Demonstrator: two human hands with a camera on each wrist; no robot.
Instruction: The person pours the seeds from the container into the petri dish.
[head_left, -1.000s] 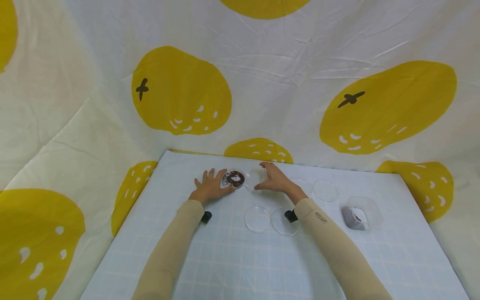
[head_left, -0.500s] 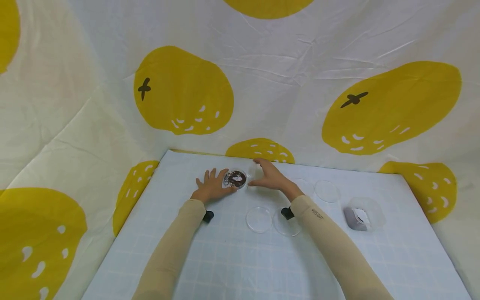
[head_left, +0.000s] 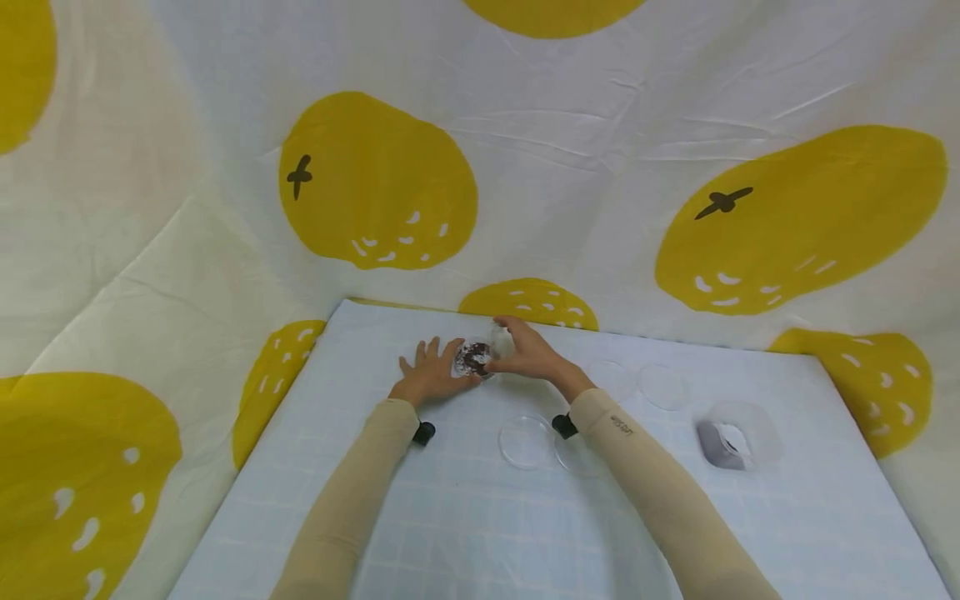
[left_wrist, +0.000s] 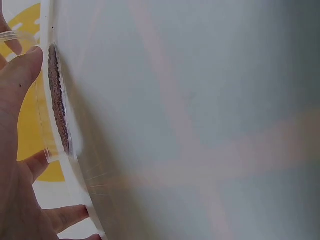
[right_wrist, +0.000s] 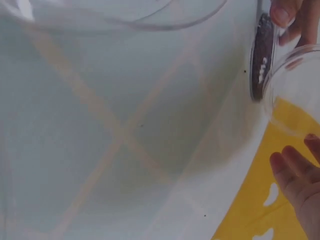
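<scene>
A clear petri dish (head_left: 469, 358) with dark brown soil and white bits in it sits near the table's back edge. My left hand (head_left: 429, 375) holds it on the table, thumb at the near side and index finger at the far side, other fingers spread. In my right hand (head_left: 529, 352) is a clear round lid (head_left: 501, 337), gripped by its edge between thumb and fingers. Tilted, the lid (right_wrist: 295, 92) overlaps the right side of the dish (right_wrist: 262, 60) in the right wrist view. The left wrist view shows the soil (left_wrist: 59, 100) as a thin layer.
Two clear round dish pieces (head_left: 525, 442) lie nearer me, one partly under my right wrist. More clear round pieces (head_left: 664, 388) lie right of my right hand. A clear tub (head_left: 765, 433) holding a grey pouch (head_left: 722, 447) stands farther right. A patterned cloth (head_left: 555, 208) hangs behind the table.
My right hand has moved left with the lid, from beside the dish to its right edge, and the lid has tilted over it. My left hand has stayed at the dish.
</scene>
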